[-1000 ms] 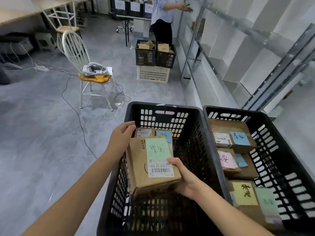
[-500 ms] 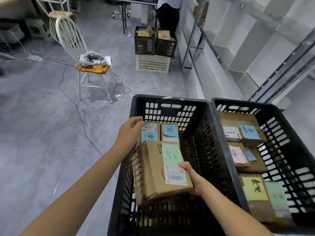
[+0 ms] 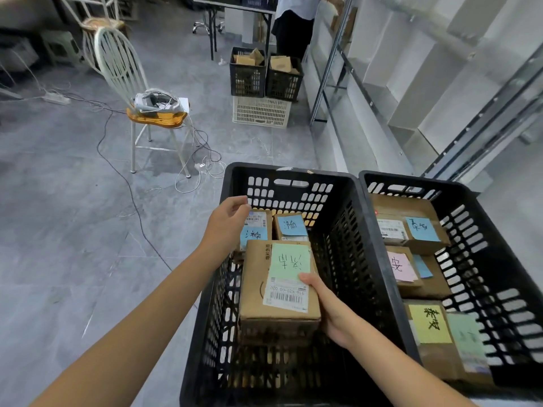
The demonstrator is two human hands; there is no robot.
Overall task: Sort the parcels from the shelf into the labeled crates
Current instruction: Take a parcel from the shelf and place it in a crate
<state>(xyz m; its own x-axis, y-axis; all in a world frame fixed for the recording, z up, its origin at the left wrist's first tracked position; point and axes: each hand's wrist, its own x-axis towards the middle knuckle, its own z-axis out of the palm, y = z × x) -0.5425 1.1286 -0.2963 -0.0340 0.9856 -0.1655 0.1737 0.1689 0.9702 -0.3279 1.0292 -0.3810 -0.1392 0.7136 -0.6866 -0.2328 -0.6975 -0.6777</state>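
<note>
Cardboard, so I'd guess stiff and fairly light: the parcel (image 3: 279, 286) with the green note (image 3: 289, 261) is down inside the left black crate (image 3: 288, 171), against the crate's left wall, just short of the two small boxes (image 3: 289, 227) at the crate's far end. The right hand (image 3: 332, 312) grips its near right corner, thumb on the barcode label (image 3: 286, 296), while the left hand (image 3: 226, 227) hovers loose-fingered over the crate's left wall, holding nothing. I'd grab opposite edges rather than that slick-looking label.
</note>
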